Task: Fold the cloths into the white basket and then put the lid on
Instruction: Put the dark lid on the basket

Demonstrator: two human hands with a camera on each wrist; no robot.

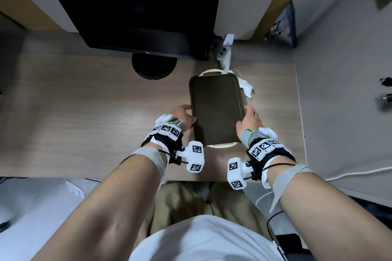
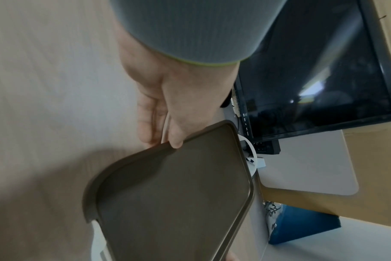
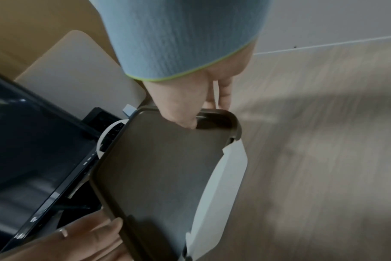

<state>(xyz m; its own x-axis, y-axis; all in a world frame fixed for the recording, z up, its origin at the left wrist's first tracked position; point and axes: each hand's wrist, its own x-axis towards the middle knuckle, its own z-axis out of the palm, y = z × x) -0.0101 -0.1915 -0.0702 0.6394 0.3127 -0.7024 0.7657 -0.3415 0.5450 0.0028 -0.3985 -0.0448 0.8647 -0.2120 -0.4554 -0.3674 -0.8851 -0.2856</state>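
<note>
lid going onto the white basket, mid-bench

bench (image 1: 89, 112) is open on both sides, monitor (image 1: 135, 6) near behind; the dark lid (image 1: 216, 110) covers the white basket (image 1: 221, 145) (cloths unseen). left hand (image 1: 183, 117) and right hand (image 1: 250, 119) each grip a long edge: press down evenly till seated.

Wood-grain desk (image 1: 84, 112), dark monitor (image 1: 131, 6), grey partition (image 1: 339, 70)

Dark brown lid (image 1: 216, 110) sits seemingly flat atop the white basket (image 1: 221, 145).
</note>
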